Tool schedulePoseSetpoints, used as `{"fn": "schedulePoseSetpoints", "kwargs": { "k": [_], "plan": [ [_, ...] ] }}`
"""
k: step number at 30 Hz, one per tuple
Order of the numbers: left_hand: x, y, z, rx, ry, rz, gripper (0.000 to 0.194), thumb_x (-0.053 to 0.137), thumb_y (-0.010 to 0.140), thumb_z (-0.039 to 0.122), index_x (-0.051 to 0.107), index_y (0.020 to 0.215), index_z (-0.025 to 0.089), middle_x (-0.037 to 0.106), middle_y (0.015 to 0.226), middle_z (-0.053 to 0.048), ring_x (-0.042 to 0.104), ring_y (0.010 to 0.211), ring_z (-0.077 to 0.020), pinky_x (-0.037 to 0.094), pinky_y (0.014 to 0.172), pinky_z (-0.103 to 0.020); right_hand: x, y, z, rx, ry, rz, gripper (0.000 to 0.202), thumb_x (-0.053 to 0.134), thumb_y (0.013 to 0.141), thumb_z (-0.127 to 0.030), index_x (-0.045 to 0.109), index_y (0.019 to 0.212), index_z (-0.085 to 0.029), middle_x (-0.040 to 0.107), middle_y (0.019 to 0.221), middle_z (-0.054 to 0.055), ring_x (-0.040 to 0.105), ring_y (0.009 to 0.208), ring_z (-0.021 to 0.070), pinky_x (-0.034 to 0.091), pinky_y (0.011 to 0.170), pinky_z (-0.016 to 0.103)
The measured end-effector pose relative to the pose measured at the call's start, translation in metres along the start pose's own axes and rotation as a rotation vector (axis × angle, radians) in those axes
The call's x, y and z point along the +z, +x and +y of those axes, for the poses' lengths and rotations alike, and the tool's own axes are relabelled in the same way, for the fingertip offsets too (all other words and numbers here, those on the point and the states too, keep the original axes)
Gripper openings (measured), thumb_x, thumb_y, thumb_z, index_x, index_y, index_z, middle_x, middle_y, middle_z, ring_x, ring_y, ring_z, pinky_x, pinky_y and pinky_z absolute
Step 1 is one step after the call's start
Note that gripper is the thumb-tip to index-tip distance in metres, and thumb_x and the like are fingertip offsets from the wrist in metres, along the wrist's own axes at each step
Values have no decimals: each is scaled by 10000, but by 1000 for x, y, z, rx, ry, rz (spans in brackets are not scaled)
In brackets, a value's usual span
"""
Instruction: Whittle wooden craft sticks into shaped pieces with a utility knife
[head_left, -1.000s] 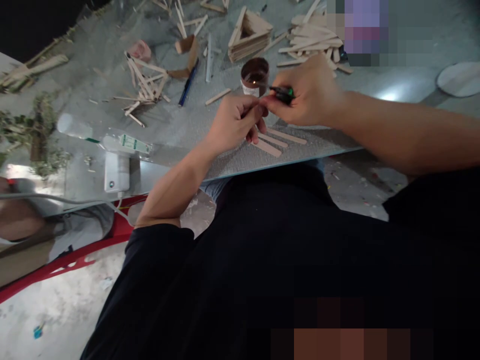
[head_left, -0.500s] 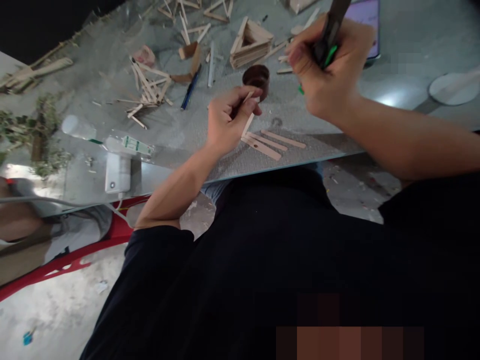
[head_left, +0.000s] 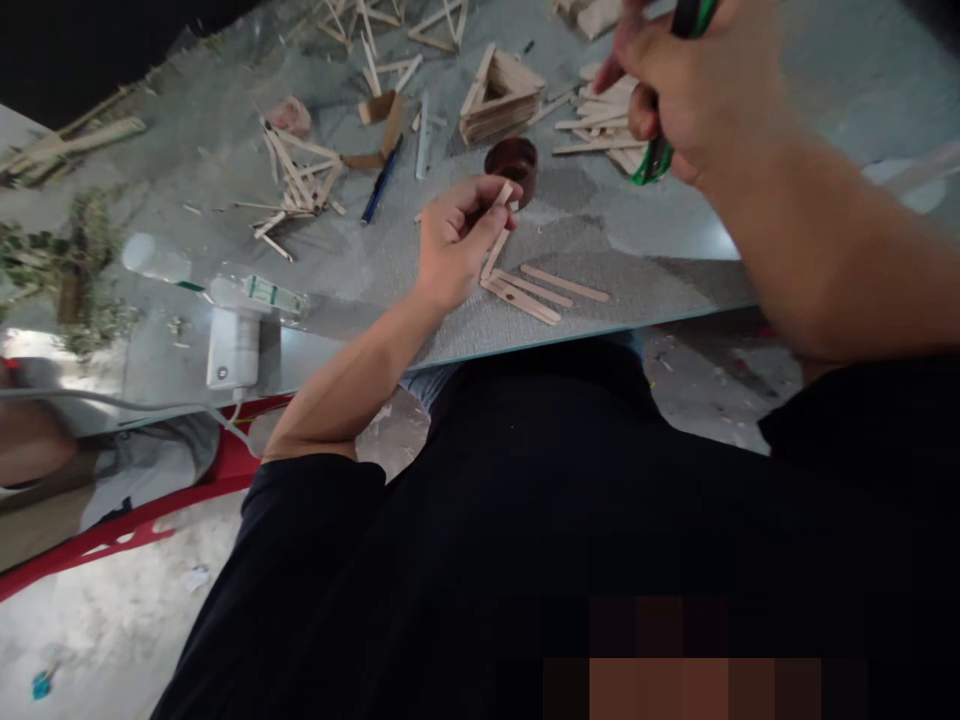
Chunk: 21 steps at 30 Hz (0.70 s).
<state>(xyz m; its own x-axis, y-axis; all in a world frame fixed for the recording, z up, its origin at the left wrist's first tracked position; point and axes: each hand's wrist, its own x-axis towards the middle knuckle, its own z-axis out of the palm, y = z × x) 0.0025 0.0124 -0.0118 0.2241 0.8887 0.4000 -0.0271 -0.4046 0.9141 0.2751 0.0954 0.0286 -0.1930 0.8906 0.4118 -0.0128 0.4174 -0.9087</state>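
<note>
Since a second ago, my right hand (head_left: 701, 105) has swung away from the brown cup (head_left: 517, 165), up near the pile of sticks (head_left: 596, 125). It curls around a green and black tool (head_left: 655, 164). My left hand (head_left: 459, 240) pinches a thin stick (head_left: 495, 254), its low end by the flat sticks (head_left: 527, 304) on the surface (head_left: 367, 285). I think I'm lining up stick ends; the next move seems to need a still pinch.
</note>
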Motion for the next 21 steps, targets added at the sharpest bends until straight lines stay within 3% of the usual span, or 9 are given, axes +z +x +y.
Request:
{"fn": "schedulePoseSetpoints", "kwargs": {
  "k": [2,5,8,10,14,17,21],
  "plan": [
    [0,1,-2,3,-43,-2,236,726,1079,479,816,1069,261,721,831,-14,582,682,-117,452,670,-305,6,-8,-4,-206,-262,-68,562,571,1100,-745,525,913,-218,513,735,-30,485,592,110,293,528,269],
    [3,1,-2,-50,-147,-5,285,695,1103,479,791,988,237,659,786,-9,541,645,-103,386,604,-279,24,-26,-14,-320,-443,-230,719,584,1045,-846,456,754,-202,365,659,-28,328,617,121,181,624,335],
    [7,-1,1,-142,-291,-28,275,637,1141,363,743,939,209,610,776,-9,549,657,-98,346,586,-252,38,-42,-20,-351,-583,-380,703,598,1013,-859,480,765,-211,367,643,-11,316,622,161,153,654,356],
    [8,-2,2,-195,-369,-65,238,627,1142,310,721,944,217,582,745,1,513,623,-94,317,567,-255,43,-48,-20,-366,-730,-413,634,542,1048,-817,546,821,-225,467,677,22,403,653,201,158,664,368],
    [6,-5,4,-199,-450,-181,221,742,1083,433,730,949,258,596,737,1,440,578,-103,322,536,-300,44,-52,-21,-357,-939,-434,524,472,1100,-724,617,937,-248,650,822,76,563,772,253,211,663,384],
    [5,-7,8,-188,-468,-210,288,786,1047,499,751,923,241,616,757,-4,461,578,-90,338,540,-281,43,-52,-23,-338,-953,-420,537,475,1086,-748,579,928,-246,639,806,71,545,755,247,186,661,387],
    [4,-7,7,-204,-464,-183,257,715,1105,432,736,952,227,587,745,8,496,597,-79,359,562,-239,41,-50,-21,-360,-997,-411,558,472,1095,-731,503,852,-230,599,777,68,530,724,233,137,661,395]
  ]
}}
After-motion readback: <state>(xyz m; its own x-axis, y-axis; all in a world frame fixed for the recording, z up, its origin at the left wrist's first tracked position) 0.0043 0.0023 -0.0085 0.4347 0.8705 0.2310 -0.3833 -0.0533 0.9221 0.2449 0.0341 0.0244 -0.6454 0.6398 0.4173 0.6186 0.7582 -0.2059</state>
